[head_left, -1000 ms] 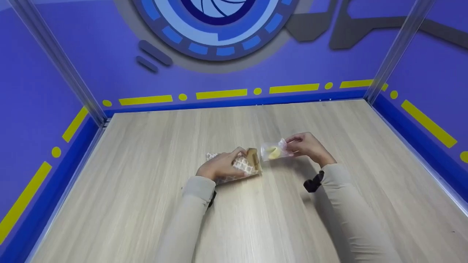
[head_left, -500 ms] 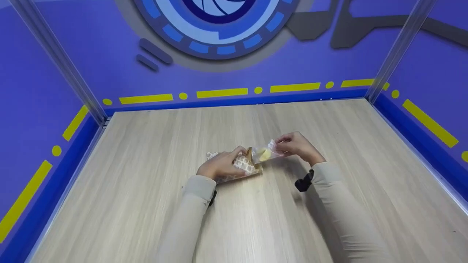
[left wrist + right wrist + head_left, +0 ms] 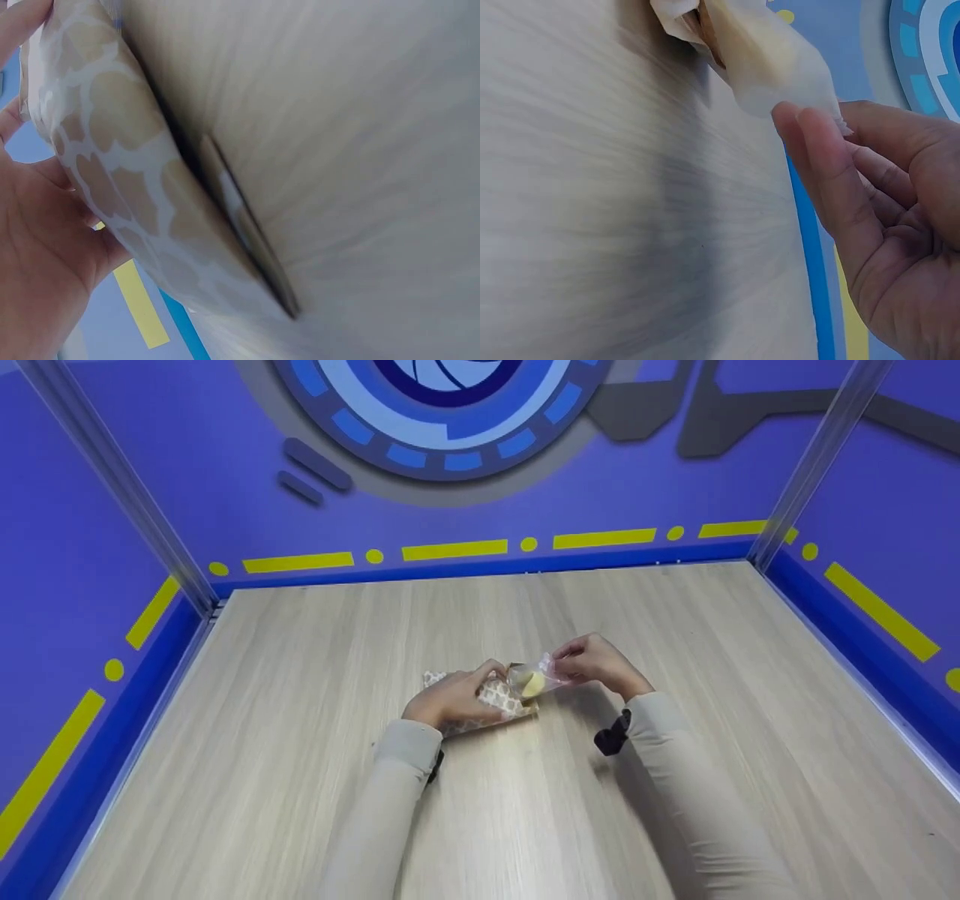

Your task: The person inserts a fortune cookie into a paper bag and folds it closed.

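Note:
In the head view my left hand (image 3: pixel 448 701) grips a paper bag (image 3: pixel 501 697) printed with tan patches on white, brown inside. The bag lies on its side, mouth facing right. At that mouth my right hand (image 3: pixel 600 665) pinches the near end of a small translucent packet (image 3: pixel 553 675) holding something pale yellow (image 3: pixel 533 685). The packet's far end is in the bag's opening. In the left wrist view the bag (image 3: pixel 124 112) is close up, fingers around its edge. Thumb and fingers pinch the packet's crimped end (image 3: pixel 821 94) in the right wrist view.
A light wood-grain table (image 3: pixel 300 780) lies under both hands. Blue panels with yellow dashes stand along its back (image 3: pixel 637 495) and sides. A black strap (image 3: pixel 615 733) hangs at the right wrist.
My right hand has moved left with the packet, from just outside the bag's mouth to partly inside it. My left hand and the bag have stayed in place.

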A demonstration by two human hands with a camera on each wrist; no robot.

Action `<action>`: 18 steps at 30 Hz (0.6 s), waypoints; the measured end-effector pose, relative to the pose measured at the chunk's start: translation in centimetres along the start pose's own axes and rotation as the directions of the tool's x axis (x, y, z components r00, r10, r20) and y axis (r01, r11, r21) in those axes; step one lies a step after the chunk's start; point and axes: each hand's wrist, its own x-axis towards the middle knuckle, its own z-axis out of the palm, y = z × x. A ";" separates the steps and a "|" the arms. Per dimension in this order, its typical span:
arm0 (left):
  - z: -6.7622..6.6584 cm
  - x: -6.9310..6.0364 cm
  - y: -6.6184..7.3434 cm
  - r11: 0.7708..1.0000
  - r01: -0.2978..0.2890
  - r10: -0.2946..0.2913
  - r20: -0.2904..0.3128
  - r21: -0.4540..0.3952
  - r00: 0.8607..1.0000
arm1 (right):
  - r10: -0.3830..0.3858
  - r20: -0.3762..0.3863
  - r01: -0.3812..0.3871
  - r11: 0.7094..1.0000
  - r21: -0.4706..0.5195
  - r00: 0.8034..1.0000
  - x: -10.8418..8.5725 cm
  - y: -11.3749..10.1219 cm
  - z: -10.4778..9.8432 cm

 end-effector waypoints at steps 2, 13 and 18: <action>0.0 0.0 0.0 1.000 0.000 0.000 0.000 -0.006 1.000 | -0.007 0.002 0.007 1.000 0.006 1.000 0.0 0.0 0.2; 0.1 0.1 0.0 0.999 -0.026 0.025 -0.012 -0.024 1.000 | 0.014 -0.026 -0.015 1.000 -0.017 1.000 0.1 -0.4 1.4; 0.1 0.1 -0.1 1.000 -0.025 0.025 -0.006 -0.017 1.000 | 0.014 -0.055 -0.016 1.000 -0.022 0.998 0.2 -0.4 1.9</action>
